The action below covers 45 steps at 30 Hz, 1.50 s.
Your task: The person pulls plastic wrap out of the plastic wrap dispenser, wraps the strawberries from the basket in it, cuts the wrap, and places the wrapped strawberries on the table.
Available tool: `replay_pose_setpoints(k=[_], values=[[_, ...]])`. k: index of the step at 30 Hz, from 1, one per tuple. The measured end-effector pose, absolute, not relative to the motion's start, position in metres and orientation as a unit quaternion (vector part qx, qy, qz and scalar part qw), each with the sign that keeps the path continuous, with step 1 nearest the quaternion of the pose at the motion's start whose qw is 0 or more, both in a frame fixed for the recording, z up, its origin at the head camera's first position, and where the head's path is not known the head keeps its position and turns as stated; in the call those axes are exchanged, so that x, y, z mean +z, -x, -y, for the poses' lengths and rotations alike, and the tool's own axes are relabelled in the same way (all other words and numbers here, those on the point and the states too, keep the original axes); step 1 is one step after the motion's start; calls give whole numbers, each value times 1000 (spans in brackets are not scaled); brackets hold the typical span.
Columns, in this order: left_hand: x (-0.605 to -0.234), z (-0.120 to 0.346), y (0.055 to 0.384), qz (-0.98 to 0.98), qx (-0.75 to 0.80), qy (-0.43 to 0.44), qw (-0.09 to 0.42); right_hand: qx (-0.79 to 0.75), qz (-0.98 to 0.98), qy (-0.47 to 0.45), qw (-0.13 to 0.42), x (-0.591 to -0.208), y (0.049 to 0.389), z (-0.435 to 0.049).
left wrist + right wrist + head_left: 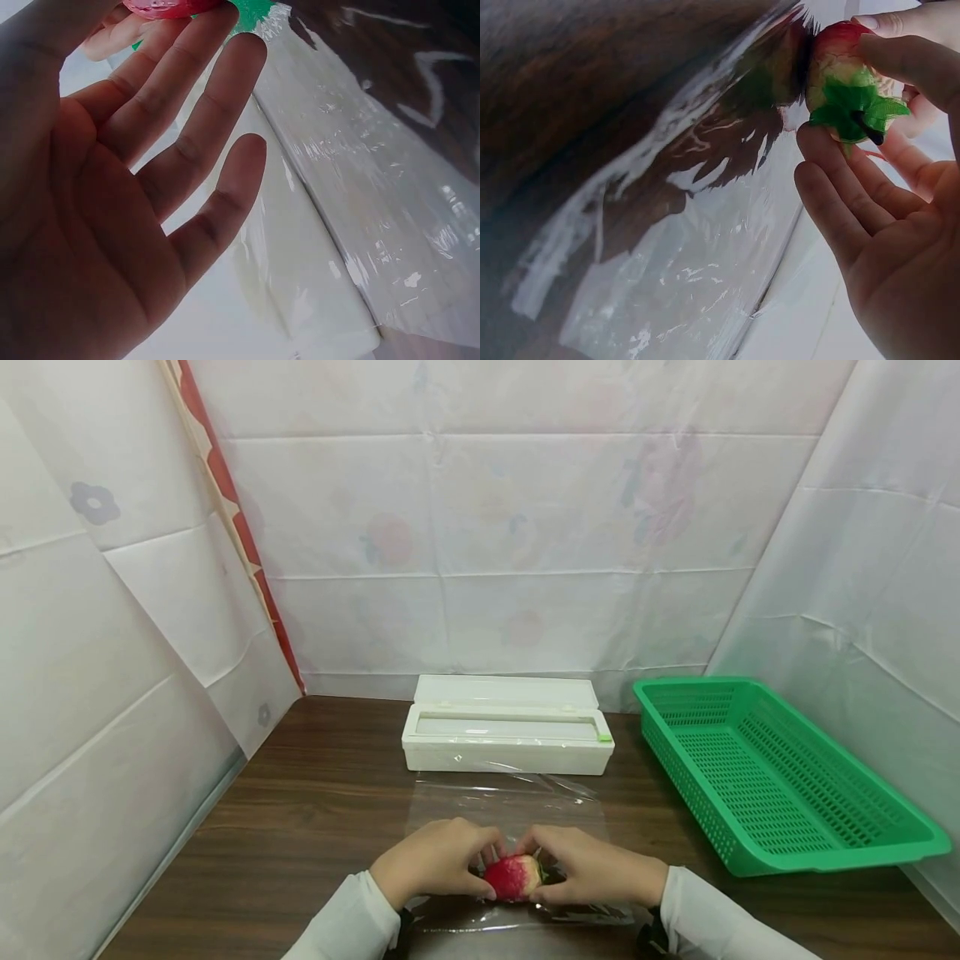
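A red strawberry, pale toward its leafy end, is held between both hands above a sheet of clear plastic wrap. My left hand pinches its red side with thumb and fingertips; the outer fingers spread loosely in the left wrist view. At the other end, my right hand pinches the strawberry near its green leaves and dark stem. Beyond the hands is a white wrap dispenser box with its lid raised, and the wrap stretches from it toward me.
A green perforated basket stands on the right side of the brown wooden table. Pale patterned sheets hang behind and on both sides of the table. A red-edged strip runs down the left back corner.
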State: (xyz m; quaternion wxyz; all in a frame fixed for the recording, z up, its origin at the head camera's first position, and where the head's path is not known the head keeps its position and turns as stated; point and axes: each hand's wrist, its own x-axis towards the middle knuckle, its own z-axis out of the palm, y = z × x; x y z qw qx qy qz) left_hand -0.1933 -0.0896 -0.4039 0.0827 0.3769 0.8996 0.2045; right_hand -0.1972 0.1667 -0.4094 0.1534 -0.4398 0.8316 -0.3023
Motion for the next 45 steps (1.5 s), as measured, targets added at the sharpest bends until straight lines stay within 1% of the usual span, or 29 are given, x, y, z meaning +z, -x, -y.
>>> replay_pose_setpoints(k=[10,20,28,37,45], values=[[-399,92,191,-900,215,-365,104,-311,-830,433,165,-411,198,-168],[-399,93,191,-882,243,-378,140,-309,-814,466,155,-418,197,-167],[-399,93,191,-877,241,-388,149,-305,-809,478,153,-419,198,-167],[-400,93,194,-884,231,-385,129,-307,-820,464,138,-420,200,-167],[-400,94,195,-885,235,-378,138,-295,-825,463,134,-418,200,-167]])
